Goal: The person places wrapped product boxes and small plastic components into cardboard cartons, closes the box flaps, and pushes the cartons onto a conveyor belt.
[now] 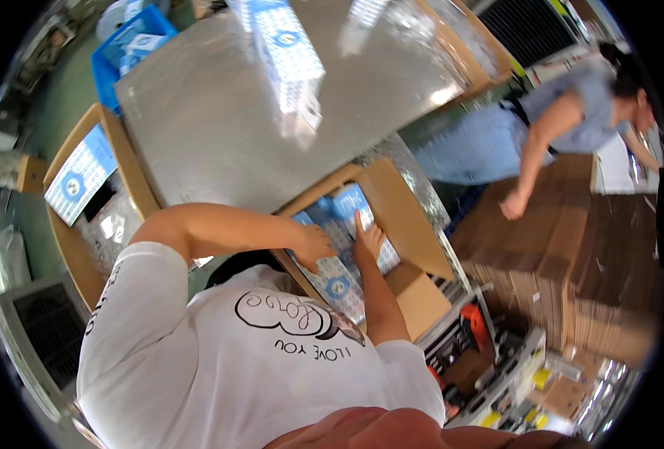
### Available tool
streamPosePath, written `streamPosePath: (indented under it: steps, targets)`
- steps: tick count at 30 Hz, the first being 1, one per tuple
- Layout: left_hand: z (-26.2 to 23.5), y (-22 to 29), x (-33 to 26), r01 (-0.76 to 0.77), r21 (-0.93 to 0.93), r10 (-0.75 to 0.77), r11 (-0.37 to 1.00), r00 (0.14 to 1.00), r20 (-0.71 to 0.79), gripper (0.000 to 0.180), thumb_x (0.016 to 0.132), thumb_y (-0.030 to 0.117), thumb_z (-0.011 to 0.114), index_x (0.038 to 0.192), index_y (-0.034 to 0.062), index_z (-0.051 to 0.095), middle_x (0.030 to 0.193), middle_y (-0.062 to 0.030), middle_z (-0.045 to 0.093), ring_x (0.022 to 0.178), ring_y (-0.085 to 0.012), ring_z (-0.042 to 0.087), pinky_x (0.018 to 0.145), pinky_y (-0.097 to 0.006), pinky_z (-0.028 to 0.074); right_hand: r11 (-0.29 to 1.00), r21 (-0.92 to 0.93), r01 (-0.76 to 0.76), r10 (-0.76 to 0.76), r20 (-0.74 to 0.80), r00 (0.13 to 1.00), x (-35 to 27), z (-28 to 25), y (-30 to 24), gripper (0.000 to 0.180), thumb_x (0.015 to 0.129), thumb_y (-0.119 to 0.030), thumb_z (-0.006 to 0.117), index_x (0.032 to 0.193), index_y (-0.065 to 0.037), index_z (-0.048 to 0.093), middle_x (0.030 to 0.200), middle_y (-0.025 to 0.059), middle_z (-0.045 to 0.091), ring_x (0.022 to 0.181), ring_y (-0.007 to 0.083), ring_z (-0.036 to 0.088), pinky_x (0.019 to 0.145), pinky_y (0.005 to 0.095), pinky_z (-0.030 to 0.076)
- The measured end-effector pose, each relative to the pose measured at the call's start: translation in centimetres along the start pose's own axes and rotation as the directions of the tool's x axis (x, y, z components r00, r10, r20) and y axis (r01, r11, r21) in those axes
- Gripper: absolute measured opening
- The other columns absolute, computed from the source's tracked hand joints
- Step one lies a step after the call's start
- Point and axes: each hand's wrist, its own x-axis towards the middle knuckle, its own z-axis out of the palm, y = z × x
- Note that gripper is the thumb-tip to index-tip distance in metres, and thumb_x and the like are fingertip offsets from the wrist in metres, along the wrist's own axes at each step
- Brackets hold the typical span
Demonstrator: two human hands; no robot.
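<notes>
An open cardboard carton (388,194) stands in front of me, packed with several blue-and-white printed boxes (337,287). My left hand (313,245) reaches across into its left side and lies on the boxes, thumb apart from the fingers. On the right, my right hand (368,243) touches another blue-and-white box (350,200), with the index finger stretched out along it and the other fingers partly bent. Neither hand visibly grips a box. The lower parts of the boxes are hidden inside the carton.
A shiny metal table (204,112) lies ahead, bearing a tall blue-and-white box (287,52). At left are another open carton (133,168) and a blue bin (106,78). Stacked flattened cardboard (511,224) fills the right side, beside another person (571,120).
</notes>
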Motion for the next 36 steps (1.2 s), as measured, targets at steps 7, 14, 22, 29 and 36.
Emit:
streamPosePath:
  steps: [7,14,22,29,36]
  targets:
    - [7.3,-5.8,-20.5,-0.024,-0.691,-0.661,0.722,-0.316,-0.680,0.025,0.092,0.010,0.061,0.117,0.0085,0.063,0.092,-0.0071,0.068,0.082,-0.0161,0.063,0.073,-0.031,0.052,0.966,0.249,0.066,-0.185,0.488,0.853,3.6,0.1,1.0,0.100,0.079,-0.015,0.069,0.158,-0.030,0.009,0.135,0.0363,0.045,0.122,0.0503,0.046,0.103,0.0588,0.035]
    - [37.0,-10.9,-29.8,0.159,-0.925,-0.714,-0.345,-0.684,0.149,0.107,0.074,0.073,0.064,0.156,0.0227,0.018,0.153,-0.0298,0.023,0.145,-0.0480,0.012,0.112,-0.063,0.020,0.558,0.726,-0.403,-0.197,0.588,0.785,-2.6,4.5,2.6,0.042,0.097,-0.024,0.051,0.132,-0.001,0.058,0.125,0.0227,0.062,0.113,0.0335,0.060,0.096,0.0386,0.045]
    - [33.5,-7.1,-25.1,0.152,-0.931,-0.939,-0.333,-0.148,0.312,0.093,0.076,0.060,0.073,0.145,0.0128,0.032,0.131,-0.0276,0.054,0.121,-0.0418,0.053,0.098,-0.050,0.045,0.773,0.626,-0.098,-0.292,0.490,0.821,-0.4,-3.0,0.2,0.034,0.093,-0.012,0.048,0.121,-0.001,0.063,0.092,0.0209,0.070,0.082,0.0308,0.067,0.074,0.0366,0.052]
    - [34.2,-6.5,-27.8,0.243,-0.948,-0.895,-0.206,-0.438,0.082,0.051,0.091,0.046,0.061,0.131,0.0162,0.051,0.107,-0.0194,0.069,0.102,-0.0376,0.065,0.086,-0.047,0.051,0.809,0.587,0.014,-0.314,0.412,0.855,1.9,-8.8,-4.4,0.034,0.091,-0.013,0.056,0.123,0.000,0.060,0.096,0.0202,0.070,0.087,0.0321,0.069,0.079,0.0374,0.053]
    - [30.9,-6.4,-36.3,-0.277,-0.938,-0.727,0.207,-0.686,0.042,0.041,0.093,0.036,0.065,0.118,0.0043,0.062,0.085,-0.0089,0.068,0.069,-0.0136,0.060,0.060,-0.031,0.047,0.634,0.762,0.134,-0.345,0.124,0.930,4.6,-14.3,-6.4,0.034,0.092,-0.012,0.064,0.123,-0.001,0.060,0.087,0.0103,0.070,0.079,0.0156,0.065,0.071,0.0309,0.052]
